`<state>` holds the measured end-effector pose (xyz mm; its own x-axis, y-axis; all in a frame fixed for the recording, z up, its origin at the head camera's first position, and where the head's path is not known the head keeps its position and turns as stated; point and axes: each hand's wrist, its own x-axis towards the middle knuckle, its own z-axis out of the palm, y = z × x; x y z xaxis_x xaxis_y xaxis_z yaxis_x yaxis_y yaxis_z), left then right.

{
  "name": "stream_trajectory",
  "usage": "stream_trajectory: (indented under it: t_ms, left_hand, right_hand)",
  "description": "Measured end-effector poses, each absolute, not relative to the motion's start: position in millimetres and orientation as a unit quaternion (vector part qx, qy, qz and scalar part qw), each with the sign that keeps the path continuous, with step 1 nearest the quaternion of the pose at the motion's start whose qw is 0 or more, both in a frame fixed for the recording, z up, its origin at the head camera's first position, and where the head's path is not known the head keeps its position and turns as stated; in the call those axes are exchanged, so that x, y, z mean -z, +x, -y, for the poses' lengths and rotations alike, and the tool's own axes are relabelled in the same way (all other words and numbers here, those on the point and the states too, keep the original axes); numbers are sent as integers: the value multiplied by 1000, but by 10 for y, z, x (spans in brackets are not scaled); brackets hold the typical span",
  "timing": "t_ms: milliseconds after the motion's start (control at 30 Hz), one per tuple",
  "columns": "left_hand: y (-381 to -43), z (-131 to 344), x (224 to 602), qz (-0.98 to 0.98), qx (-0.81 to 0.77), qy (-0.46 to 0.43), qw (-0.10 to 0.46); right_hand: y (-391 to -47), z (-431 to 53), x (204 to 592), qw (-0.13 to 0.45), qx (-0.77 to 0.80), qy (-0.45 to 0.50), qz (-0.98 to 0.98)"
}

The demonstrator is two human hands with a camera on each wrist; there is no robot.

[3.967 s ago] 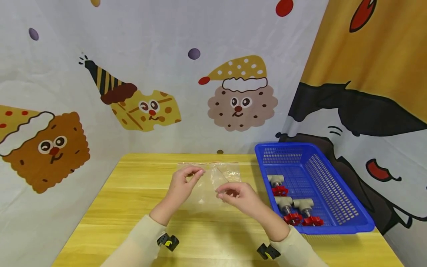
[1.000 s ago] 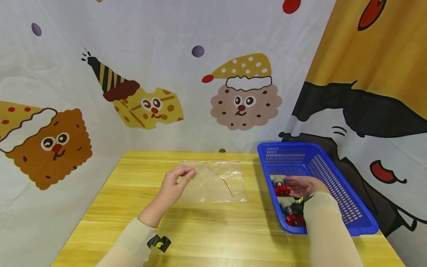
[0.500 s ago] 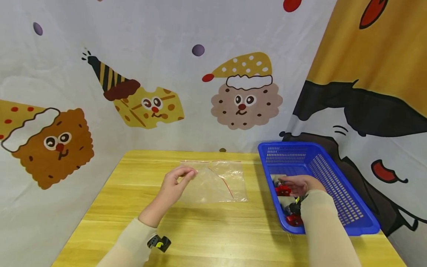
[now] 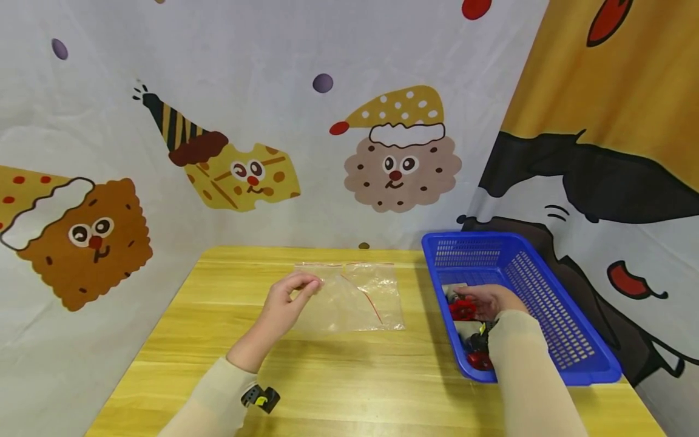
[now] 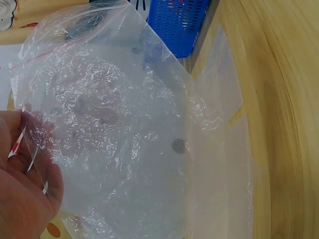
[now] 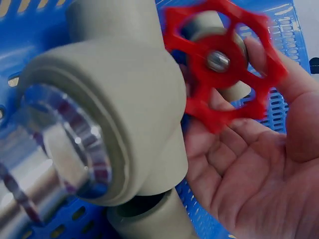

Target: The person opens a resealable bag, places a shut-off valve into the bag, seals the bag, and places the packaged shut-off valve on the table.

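My left hand (image 4: 287,300) pinches the edge of a clear zip bag (image 5: 114,129) with a red line along its mouth. The bag stands raised over the wooden table, and its mouth looks parted in the left wrist view. Inside the blue basket, my right hand (image 4: 494,300) holds a pale grey pipe valve with a red handwheel (image 6: 219,62), thumb and fingers around its body behind the wheel. Another grey valve (image 6: 114,109) with a metal stem looms close to the right wrist camera. Its red wheel (image 4: 479,360) shows near the basket's front corner.
The blue perforated basket (image 4: 590,369) stands at the table's right side. Other clear plastic (image 5: 224,154) lies flat on the table (image 4: 349,388) under the raised bag. A printed curtain (image 4: 262,73) hangs directly behind the table.
My right hand has left the bag and gone into the basket, then edged left onto the far valve, whose red wheel has tilted. My left hand still holds the bag, slightly further left.
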<state>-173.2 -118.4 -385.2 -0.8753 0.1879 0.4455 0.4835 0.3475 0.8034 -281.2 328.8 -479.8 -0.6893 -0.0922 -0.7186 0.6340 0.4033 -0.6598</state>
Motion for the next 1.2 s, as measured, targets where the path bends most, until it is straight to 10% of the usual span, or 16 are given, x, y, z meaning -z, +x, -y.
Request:
stream_trajectory:
  t_ms: [467,1200]
  left_hand:
    - [-1717,1180,3865,810,534,-204,132]
    - [-1738,1149,3874,808,537,-203,137]
  right_hand:
    - [-2785,-3365,4729,355,535,146,-753]
    - [-2540,-3315,4126,166,816,92,-546]
